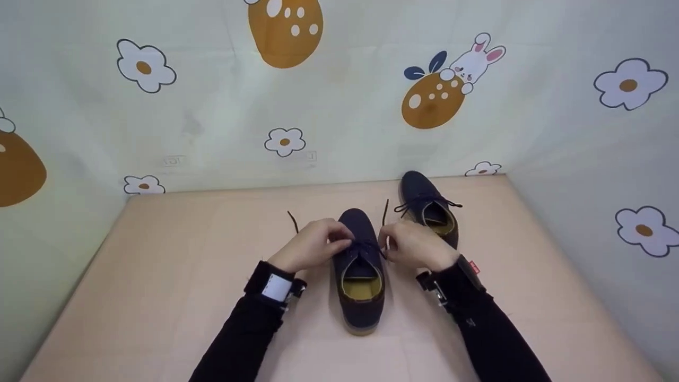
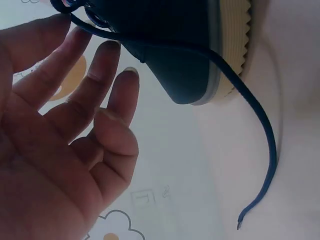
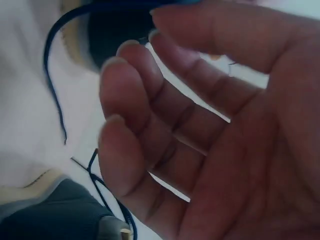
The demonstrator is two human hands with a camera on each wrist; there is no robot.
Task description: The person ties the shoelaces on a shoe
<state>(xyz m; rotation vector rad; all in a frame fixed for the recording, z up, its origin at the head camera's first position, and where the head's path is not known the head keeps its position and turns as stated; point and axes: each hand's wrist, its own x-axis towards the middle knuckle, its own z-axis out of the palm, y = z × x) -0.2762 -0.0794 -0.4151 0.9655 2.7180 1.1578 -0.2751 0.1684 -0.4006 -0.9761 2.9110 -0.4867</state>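
Note:
A dark navy shoe (image 1: pixel 362 313) with a yellow insole stands on the table, toe pointing away. At its laced throat, my left hand (image 1: pixel 313 245) pinches the blue shoelace (image 2: pixel 265 120) between thumb and index fingertips. That lace's free end curves out past the toe side. On the shoe's other side, my right hand (image 1: pixel 416 245) has thumb and index fingertips closed at the other end of the shoelace (image 3: pixel 47 70), which arcs away loose. The remaining fingers of both hands are loosely bent. The knot between the hands is partly hidden by fingers.
The matching shoe (image 1: pixel 419 187), its lace tied in a bow, stands behind my right hand near the table's back edge. A light pinkish table (image 1: pixel 212 239) lies under everything. Pale curtains (image 1: pixel 350 95) with flower and rabbit prints enclose the back and sides.

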